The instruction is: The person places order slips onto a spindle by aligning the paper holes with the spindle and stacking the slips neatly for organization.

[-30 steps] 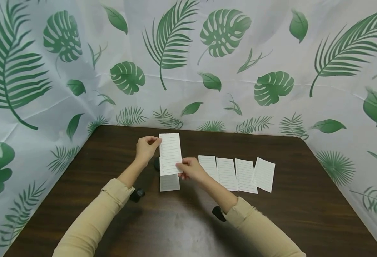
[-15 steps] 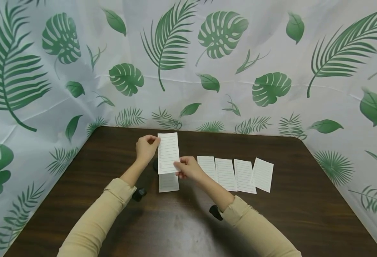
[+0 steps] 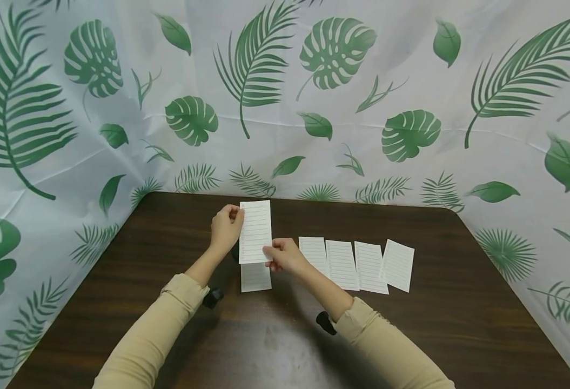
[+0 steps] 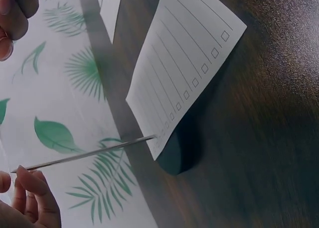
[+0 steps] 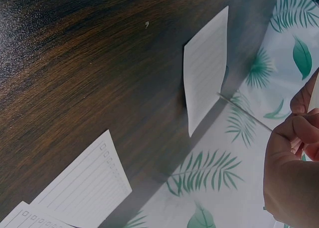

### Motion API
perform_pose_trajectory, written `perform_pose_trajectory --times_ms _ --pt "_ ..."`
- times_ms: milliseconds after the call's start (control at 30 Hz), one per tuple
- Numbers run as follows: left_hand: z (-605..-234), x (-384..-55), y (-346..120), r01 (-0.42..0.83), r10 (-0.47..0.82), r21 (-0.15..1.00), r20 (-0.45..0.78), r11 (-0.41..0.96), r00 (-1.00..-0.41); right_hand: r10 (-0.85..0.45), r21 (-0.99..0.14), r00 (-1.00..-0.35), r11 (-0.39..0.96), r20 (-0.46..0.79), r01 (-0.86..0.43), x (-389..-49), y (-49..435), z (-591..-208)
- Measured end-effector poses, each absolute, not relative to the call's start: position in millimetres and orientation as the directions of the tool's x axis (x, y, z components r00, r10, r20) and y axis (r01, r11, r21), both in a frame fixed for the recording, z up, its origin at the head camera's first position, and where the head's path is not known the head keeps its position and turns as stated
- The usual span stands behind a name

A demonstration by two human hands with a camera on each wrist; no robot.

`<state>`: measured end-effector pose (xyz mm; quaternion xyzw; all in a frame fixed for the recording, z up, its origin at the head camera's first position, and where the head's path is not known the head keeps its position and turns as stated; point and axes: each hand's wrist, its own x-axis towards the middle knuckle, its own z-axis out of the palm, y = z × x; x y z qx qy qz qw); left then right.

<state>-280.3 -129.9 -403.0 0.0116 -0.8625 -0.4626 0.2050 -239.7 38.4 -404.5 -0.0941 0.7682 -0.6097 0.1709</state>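
My left hand (image 3: 225,229) pinches the upper left edge of a white checklist sheet (image 3: 255,229), printed with lines and small boxes. My right hand (image 3: 287,255) grips the same sheet at its lower right edge, between thumb and fingers. Behind and below hangs a second checklist sheet (image 4: 187,58), with a thin metal spike (image 4: 94,152) coming up through it near one corner. The spike stands on a dark round base (image 4: 174,155), partly covered by that sheet. In the left wrist view, my left fingertips are right at the spike's upper end.
To the right, several more checklist sheets (image 3: 342,265) lie in a row on the dark wooden table (image 3: 275,335), some overlapping. A leaf-patterned white curtain (image 3: 275,119) stands along the table's far edge and sides. Black wrist cameras (image 3: 326,322) hang under both sleeves.
My left hand has shifted slightly right and turned against the sheet's edge, its fingers now closer in. The right hand keeps its hold, and the held sheet has hardly moved.
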Motion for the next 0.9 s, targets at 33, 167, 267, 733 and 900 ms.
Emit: perform_pose_trajectory --times_ms 33,167,267,733,900 --pt "-403.1 -280.0 -129.5 0.173 -0.209 0.807 0.342 0.565 -0.916 -0.352 -0.969 -0.924 0.241 -0.148 0.064 -239.8 38.2 -404.4" --pt "-403.6 -279.2 -129.7 0.175 -0.199 0.826 0.325 0.537 -0.925 -0.348 -0.965 -0.925 0.254 -0.156 0.068 -240.1 38.8 -404.9" --pt "-404.6 -278.6 -130.5 0.181 -0.195 0.831 0.325 0.526 -0.925 -0.347 -0.962 -0.924 0.263 -0.158 0.066 -240.0 39.2 -406.0" --pt "-404.3 -275.8 -130.9 0.183 -0.208 0.841 0.327 0.510 -0.922 -0.354 -0.965 -0.923 0.254 -0.153 0.063 -240.3 37.8 -408.6" --pt "-405.6 -276.3 -131.7 0.180 -0.213 0.843 0.325 0.507 -0.921 -0.349 -0.964 -0.925 0.261 -0.150 0.058 -239.7 37.3 -408.1"
